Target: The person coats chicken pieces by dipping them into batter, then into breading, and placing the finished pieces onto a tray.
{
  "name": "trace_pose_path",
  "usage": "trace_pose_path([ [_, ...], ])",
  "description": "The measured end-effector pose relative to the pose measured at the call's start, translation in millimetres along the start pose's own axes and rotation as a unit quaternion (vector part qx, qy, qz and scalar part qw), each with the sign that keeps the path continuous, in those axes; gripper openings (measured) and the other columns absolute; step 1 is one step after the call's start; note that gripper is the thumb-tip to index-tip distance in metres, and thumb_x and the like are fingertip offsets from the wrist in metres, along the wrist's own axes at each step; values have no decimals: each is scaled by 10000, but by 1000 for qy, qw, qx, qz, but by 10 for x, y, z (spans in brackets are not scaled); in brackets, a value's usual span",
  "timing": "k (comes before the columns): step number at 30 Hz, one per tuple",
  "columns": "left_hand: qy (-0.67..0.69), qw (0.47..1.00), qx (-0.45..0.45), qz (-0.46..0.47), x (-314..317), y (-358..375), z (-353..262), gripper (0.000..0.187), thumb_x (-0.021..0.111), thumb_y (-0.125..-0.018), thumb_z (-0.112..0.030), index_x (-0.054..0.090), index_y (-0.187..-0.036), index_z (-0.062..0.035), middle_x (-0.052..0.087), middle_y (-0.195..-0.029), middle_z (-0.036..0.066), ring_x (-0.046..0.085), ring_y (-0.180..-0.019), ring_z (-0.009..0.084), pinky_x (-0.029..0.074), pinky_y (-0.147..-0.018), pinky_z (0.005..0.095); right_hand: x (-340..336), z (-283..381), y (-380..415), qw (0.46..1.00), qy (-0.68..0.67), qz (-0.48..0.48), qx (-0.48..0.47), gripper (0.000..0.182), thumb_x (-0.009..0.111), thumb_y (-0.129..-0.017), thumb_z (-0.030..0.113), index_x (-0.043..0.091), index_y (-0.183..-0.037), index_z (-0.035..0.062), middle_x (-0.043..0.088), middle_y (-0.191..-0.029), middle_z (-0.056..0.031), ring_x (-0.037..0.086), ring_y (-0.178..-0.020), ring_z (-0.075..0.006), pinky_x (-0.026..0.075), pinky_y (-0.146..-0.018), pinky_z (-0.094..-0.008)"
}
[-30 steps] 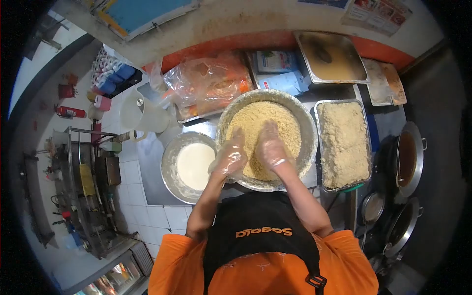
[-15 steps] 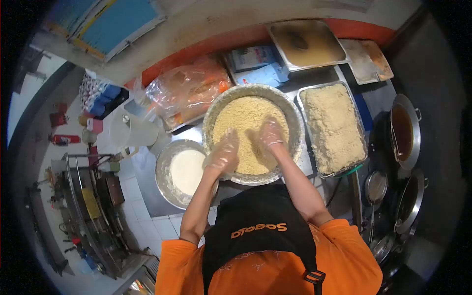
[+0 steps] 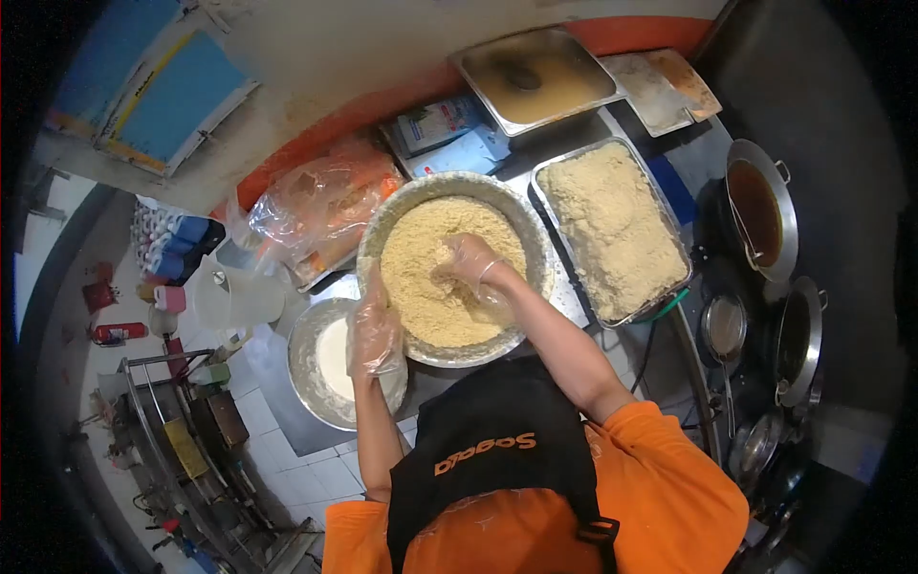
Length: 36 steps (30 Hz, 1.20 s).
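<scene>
A large round metal basin [image 3: 537,251] holds pale yellow, crumbly breading [image 3: 421,244]. My right hand [image 3: 470,263], in a clear plastic glove, is down in the breading, its fingers curled into the crumbs. At the basin's left rim is my left hand [image 3: 376,330], also gloved, its fingers stretched along the rim. Its wrist end overlaps a smaller metal bowl [image 3: 304,383] of white batter [image 3: 335,359]. Right of the basin stands a rectangular metal tray [image 3: 687,273] heaped with more pale crumbs [image 3: 612,230].
Behind the basin lie a plastic-wrapped tray of orange food [image 3: 325,206] and blue packets [image 3: 464,148]. A pan of yellowish liquid [image 3: 545,81] is at the back. Woks [image 3: 762,215] and a strainer [image 3: 724,325] line the right side. A plastic pitcher [image 3: 239,297] stands left.
My left hand has come out of the breading to the basin's left rim. My right hand has moved left toward the middle, fingers curling. The whole view has shifted and turned.
</scene>
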<state>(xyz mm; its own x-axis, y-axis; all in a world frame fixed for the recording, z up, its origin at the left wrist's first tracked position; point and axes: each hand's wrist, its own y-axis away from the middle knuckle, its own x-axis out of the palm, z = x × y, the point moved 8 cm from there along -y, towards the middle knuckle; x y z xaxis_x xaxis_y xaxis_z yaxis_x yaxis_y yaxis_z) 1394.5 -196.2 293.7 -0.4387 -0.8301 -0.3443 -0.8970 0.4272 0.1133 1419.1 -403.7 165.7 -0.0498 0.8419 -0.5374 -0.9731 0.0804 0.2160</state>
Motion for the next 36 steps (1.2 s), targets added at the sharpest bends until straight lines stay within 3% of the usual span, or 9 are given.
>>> trace_pose_path([
  [3,99,995,33,1,3,78,-7,775,446,-846,79,219,-1585,25,255,-1650,161,227,-1524,248,174,-1237,373,-258,111,115,996,-76,41,-5,582,907,-677,247,676,-1147,-8,718,-1058,-175,683,-996,-265,532,-887,-378],
  [10,-52,997,57,-33,-241,106,182,808,468,-783,100,295,-1566,6,413,-1568,216,364,-1463,238,263,-1178,328,-1405,246,669,938,-317,126,53,472,875,-746,117,692,-1179,76,718,-1081,-79,669,-1022,-196,543,-938,-350],
  [12,-87,993,75,-35,-276,127,109,807,478,-788,94,290,-1568,5,392,-1582,214,358,-1471,252,265,-1179,334,-1805,98,823,959,-268,92,3,507,862,-761,98,663,-1220,16,709,-1115,-123,672,-1054,-198,560,-909,-350],
  [18,-101,994,29,-14,-301,187,137,791,483,-812,98,276,-1570,4,220,-1650,216,172,-1543,270,137,-1231,355,-2737,-1159,1405,974,-180,-43,129,546,819,-807,87,595,-1282,-60,700,-1122,-133,671,-1025,-201,552,-919,-381],
  [20,-109,994,25,-4,-276,184,107,790,491,-813,86,276,-1569,6,226,-1649,218,170,-1545,280,131,-1235,363,-2752,-1664,1431,956,-255,6,147,758,839,-808,136,459,-1407,-129,694,-1191,-203,698,-1040,-235,565,-929,-327],
  [24,-114,993,33,12,-229,165,39,767,509,-813,70,315,-1553,16,281,-1629,227,213,-1536,292,155,-1232,370,-3026,-2228,1484,973,-130,-79,174,977,902,-723,371,443,-1425,-131,678,-1222,-235,638,-1167,-286,499,-994,-348],
  [25,-119,992,32,13,-231,169,63,756,501,-815,78,328,-1548,17,307,-1618,229,241,-1527,293,168,-1229,372,-3150,-1675,1581,970,37,-107,214,766,830,-798,134,443,-1412,-111,637,-1218,-183,678,-1000,-222,569,-858,-377],
  [29,-142,987,65,21,-254,198,93,741,492,-834,89,311,-1550,35,306,-1619,231,253,-1523,285,181,-1223,362,-3233,-1822,1573,945,-136,-147,259,679,856,-762,101,526,-1290,-169,662,-1071,-185,704,-911,-227,597,-618,-359],
  [36,-176,982,59,31,-216,313,140,706,559,-930,-37,261,-1564,46,302,-1633,185,290,-1499,240,219,-1192,353,-3376,-1924,1700,909,-271,-192,253,306,823,-761,22,653,-991,-86,694,-888,-133,715,-793,-203,630,-672,-369],
])
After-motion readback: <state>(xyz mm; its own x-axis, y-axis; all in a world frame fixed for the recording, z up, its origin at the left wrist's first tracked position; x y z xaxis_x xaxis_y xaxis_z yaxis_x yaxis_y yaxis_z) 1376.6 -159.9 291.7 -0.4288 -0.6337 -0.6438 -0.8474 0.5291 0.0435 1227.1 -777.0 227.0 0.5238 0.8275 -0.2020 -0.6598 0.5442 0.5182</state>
